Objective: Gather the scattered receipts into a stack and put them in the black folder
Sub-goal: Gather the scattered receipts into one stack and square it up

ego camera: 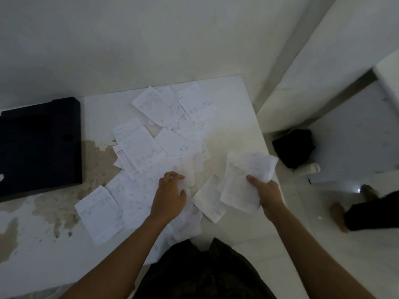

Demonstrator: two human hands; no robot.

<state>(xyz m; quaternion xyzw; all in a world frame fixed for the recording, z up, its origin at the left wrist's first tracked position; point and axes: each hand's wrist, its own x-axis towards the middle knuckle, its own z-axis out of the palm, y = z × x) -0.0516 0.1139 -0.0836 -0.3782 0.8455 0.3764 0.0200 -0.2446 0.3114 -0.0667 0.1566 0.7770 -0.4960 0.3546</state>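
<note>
Receipts (140,147) lie loose and overlapping across the middle of the white table (233,117), with no common heading. A far cluster sits upper centre, more mid-frame, and one single sheet (99,214) lies apart at lower left with its long axis running up-frame, tilted left. Right hand (267,190), right of centre: fingers and thumb clamped round a bundle (244,175) of gathered sheets, thumb on top. The bundle fans up-frame from the grip, edges uneven, not yet squared. Left hand (170,190), centre: fingers curled, tips down on a pale receipt (187,173) just up-frame and right of them, thumb held apart. Too blurred to say whether it pinches or only presses. That receipt's long axis looks roughly up-frame; not sure. It lies between the two hands, touching the left one, near the bundle. Likely step: lift it and pass it rightward into the bundle. Most loose paper lies up-frame and left of the left hand, so that hand is the nearer picker. Black folder (38,145) lies flat at the left edge, partly cut off and well apart from the bundle, left hand nearer; open or closed unclear. Gathering looks early; many sheets remain.
</note>
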